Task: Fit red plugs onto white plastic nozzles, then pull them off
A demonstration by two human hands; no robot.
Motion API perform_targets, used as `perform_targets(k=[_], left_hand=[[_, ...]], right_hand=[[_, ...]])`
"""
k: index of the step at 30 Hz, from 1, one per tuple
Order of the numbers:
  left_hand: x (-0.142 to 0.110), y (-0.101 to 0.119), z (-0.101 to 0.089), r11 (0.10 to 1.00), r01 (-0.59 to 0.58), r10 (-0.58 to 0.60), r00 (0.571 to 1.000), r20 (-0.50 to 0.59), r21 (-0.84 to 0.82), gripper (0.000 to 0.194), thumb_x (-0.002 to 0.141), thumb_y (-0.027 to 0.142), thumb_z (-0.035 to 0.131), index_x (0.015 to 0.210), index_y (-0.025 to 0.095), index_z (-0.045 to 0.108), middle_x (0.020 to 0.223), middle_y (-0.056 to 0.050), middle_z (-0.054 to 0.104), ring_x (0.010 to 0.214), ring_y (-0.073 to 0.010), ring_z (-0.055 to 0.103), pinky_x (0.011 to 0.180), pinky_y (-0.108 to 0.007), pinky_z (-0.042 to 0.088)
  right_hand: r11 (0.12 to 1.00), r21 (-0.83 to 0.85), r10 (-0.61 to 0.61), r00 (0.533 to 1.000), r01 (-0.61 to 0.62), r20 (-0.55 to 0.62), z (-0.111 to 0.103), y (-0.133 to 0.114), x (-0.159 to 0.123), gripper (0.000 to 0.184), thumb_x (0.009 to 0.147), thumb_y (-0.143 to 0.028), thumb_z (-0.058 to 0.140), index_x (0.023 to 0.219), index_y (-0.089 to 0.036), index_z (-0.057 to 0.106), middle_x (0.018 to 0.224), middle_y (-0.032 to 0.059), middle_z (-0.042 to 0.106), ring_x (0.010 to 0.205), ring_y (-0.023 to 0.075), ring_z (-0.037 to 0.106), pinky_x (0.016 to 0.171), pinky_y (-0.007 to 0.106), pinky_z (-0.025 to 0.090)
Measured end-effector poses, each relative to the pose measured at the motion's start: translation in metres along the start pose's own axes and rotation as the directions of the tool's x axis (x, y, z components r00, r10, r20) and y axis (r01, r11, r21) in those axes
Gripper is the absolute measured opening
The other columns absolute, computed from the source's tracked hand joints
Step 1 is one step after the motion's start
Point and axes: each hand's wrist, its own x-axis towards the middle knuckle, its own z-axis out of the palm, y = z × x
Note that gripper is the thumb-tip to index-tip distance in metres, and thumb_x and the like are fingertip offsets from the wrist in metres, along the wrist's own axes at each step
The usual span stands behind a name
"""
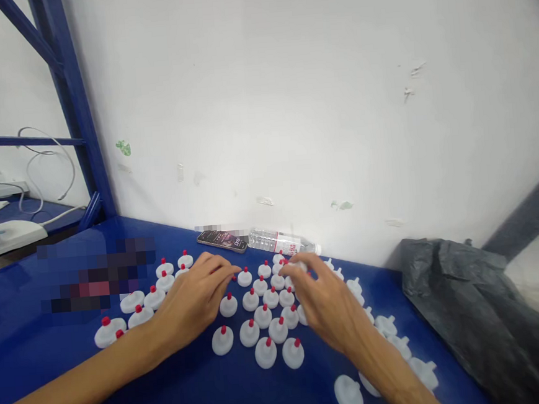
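Many red-capped discs (pixel 262 318) are done; uncapped discs (pixel 385 326) remain beside the black bag (pixel 463 292). Left hand (pixel 197 298), right hand (pixel 327 306): fingers bent, grip I cannot tell.

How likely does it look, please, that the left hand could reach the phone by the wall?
Probably yes: the phone lies just beyond the left hand, and only blue tabletop seems to show between them.

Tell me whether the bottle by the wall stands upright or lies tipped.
Tipped: the bottle lies lengthwise on the blue table, its white cap pointing right.
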Motion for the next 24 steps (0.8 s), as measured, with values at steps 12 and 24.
perform_targets(k=[12,24], left_hand=[[-0.012,-0.039,0.022,0.948,-0.146,0.083,0.972,0.222,0.284,0.078,0.074,-0.013,0.046,0.139,0.03,0.052,0.143,-0.016,0.046,0.133,-0.0394,0.04,0.098,-0.055,0.046],[-0.004,-0.03,0.025,0.955,-0.168,0.113,0.967,0.226,0.243,0.026,0.092,0.008,0.054,0.106,0.024,0.07,0.123,-0.011,0.057,0.117,-0.0302,0.051,0.093,-0.045,0.046]], right_hand=[[0.95,-0.18,0.293,0.927,-0.255,0.234,0.023,0.075,-0.027,0.047,0.096,-0.013,0.035,0.138,-0.015,0.054,0.136,0.013,0.063,0.129,0.0264,0.055,0.112,0.047,0.038],[0.916,-0.279,0.362,0.894,-0.288,0.264,0.006,0.079,-0.019,0.041,0.097,-0.016,0.036,0.13,-0.019,0.06,0.113,0.0117,0.073,0.109,0.0267,0.065,0.105,0.049,0.04]])
